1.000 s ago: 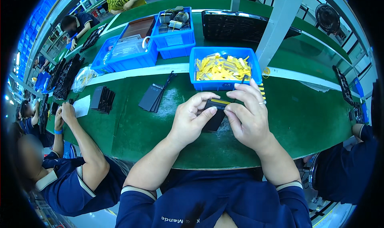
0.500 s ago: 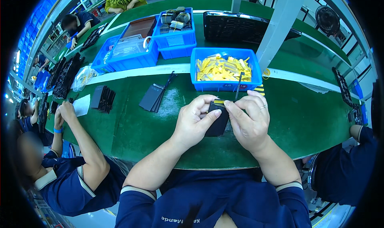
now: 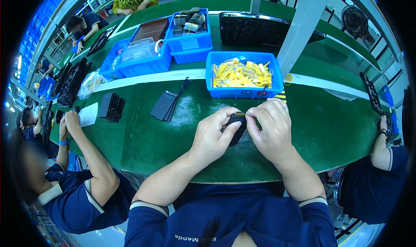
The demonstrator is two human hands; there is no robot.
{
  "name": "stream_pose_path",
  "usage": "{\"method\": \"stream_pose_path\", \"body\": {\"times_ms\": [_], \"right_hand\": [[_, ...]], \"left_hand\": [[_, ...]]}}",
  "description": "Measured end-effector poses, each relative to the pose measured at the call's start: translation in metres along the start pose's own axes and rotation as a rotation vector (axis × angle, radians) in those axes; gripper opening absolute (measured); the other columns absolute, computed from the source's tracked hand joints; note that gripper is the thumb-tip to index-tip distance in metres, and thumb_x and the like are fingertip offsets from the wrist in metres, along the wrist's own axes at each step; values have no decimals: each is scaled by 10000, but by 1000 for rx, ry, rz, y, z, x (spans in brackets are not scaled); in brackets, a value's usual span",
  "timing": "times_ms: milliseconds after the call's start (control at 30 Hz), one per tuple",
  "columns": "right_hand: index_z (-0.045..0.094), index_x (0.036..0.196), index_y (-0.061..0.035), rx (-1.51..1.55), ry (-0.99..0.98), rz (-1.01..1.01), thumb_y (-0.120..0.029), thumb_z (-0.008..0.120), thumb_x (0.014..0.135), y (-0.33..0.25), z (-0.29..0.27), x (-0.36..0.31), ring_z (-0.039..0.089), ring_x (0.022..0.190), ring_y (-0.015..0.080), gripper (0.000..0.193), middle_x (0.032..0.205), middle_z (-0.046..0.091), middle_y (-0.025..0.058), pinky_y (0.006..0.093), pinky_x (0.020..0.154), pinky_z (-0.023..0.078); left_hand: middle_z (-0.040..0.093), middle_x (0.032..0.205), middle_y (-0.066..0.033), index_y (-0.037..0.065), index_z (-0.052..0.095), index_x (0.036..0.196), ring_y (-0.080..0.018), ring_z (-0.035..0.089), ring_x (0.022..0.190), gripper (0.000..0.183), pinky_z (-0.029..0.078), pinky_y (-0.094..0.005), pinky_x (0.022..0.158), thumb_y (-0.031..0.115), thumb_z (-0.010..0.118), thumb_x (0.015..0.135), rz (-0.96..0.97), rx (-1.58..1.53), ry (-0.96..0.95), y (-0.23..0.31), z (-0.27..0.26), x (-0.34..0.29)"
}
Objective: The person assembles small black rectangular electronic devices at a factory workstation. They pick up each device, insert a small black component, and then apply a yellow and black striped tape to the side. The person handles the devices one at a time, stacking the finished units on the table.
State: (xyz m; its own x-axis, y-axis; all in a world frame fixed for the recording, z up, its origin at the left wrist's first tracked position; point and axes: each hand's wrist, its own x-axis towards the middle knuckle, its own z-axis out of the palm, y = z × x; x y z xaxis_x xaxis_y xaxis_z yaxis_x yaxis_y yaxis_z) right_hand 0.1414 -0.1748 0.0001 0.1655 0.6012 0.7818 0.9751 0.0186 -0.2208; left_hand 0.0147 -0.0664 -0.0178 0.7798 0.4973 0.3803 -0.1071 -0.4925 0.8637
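Note:
Above the near part of the green table, my left hand [image 3: 214, 131] grips a flat black pack [image 3: 237, 133], thumb across its face. A narrow yellow strip [image 3: 238, 114] lies along the pack's top edge. My right hand [image 3: 273, 125], with a ring on one finger, has its thumb and index finger closed at the pack's upper right corner, by the end of that strip. A thin black lead [image 3: 262, 93] rises behind the right fingers. Beyond the hands stands a blue bin [image 3: 242, 93] full of yellow-and-clear strips [image 3: 242, 73].
Similar black packs [image 3: 164, 106] lie fanned out left of my hands, with a stack of black pieces [image 3: 111, 107] further left. Blue crates [image 3: 147, 65] and a large black panel [image 3: 260, 29] stand behind. A grey post [image 3: 299, 34] rises by the bin. Co-workers sit on both sides.
The pack has tilted and shows less of its face. My right fingers have moved from atop the yellow strip to the pack's corner. The black lead has dropped lower behind them.

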Motion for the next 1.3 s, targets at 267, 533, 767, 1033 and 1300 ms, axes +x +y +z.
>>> {"method": "stream_pose_path", "body": {"times_ms": [267, 533, 767, 1033, 1300], "right_hand": [[561, 699, -50, 176, -111, 112, -16, 689, 651, 3, 2, -2, 542, 675, 261, 141, 690, 516, 75, 380, 654, 432], [573, 684, -42, 296, -260, 267, -29, 670, 693, 8, 12, -8, 562, 670, 241, 98, 672, 542, 67, 362, 624, 444], [612, 707, -23, 353, -443, 455, -72, 648, 726, 18, 20, -8, 581, 662, 253, 63, 685, 574, 90, 372, 622, 461], [616, 734, -32, 207, -560, 508, -107, 655, 725, 20, 47, -17, 606, 684, 303, 85, 715, 598, 113, 412, 649, 481], [630, 739, -35, 172, -567, 462, -117, 639, 731, 26, 47, -20, 614, 746, 327, 83, 780, 623, 140, 423, 685, 491]], "left_hand": [[666, 882, -116, -22, 569, 1036, -145, 647, 775, 198, 509, -275, 682, 17, 601, 845, 74, 260, 41, -13, -6, 8], [644, 919, -213, 32, 612, 1031, -370, 627, 861, 196, 481, -425, 764, 108, 554, 859, -263, 666, 333, -64, -106, 42], [651, 887, -134, 18, 645, 982, -258, 636, 785, 185, 496, -343, 736, 95, 621, 815, 38, 699, 407, -58, -81, 40], [596, 783, -83, -2, 628, 949, -162, 575, 642, 170, 478, -283, 602, 33, 639, 784, 4, 393, -97, -40, -32, 29], [615, 831, -121, 21, 637, 955, -238, 617, 747, 163, 497, -337, 671, 31, 605, 796, 44, 488, -185, -53, -19, 24]]}}
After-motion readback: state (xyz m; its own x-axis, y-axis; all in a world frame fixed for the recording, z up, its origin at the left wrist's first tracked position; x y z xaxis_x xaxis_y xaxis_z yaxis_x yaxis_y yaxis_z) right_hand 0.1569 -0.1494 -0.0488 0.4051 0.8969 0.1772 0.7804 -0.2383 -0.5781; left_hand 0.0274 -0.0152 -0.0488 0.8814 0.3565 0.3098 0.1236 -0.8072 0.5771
